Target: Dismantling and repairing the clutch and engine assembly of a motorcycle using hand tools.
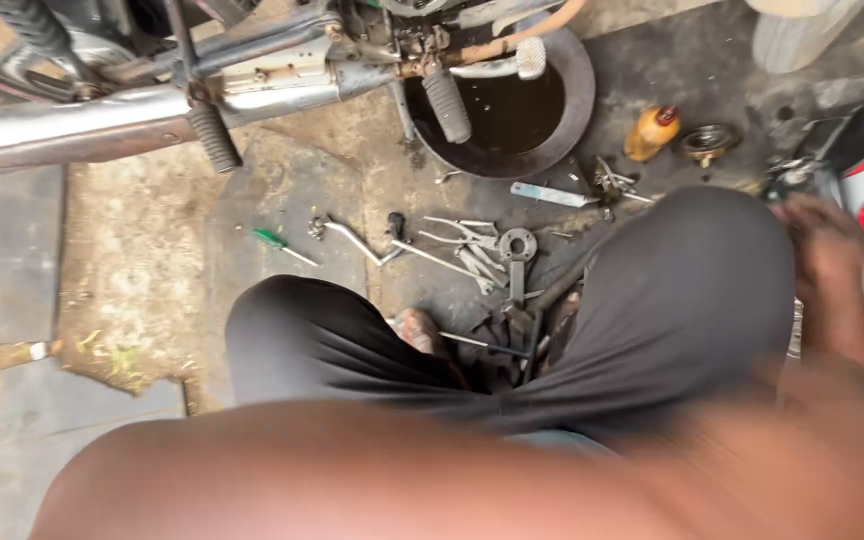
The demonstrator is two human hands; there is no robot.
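The right hand [824, 250], blurred so I cannot tell whether its fingers hold anything, reaches past the knee toward small parts on the ground [132, 260] (left hand unseen), and might knock the orange bottle [650, 132] or scatter the wrenches [472, 245].

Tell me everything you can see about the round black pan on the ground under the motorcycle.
The round black pan sits flat on the stained concrete, beneath the motorcycle's engine and footpegs, which hide part of its near rim. It looks like a wide, shallow basin of dark metal or rubber with a thick rim. Inside lies dark, glossy liquid, probably old oil. A ribbed black footpeg hangs over it. No hand touches it; scattered tools lie just in front.
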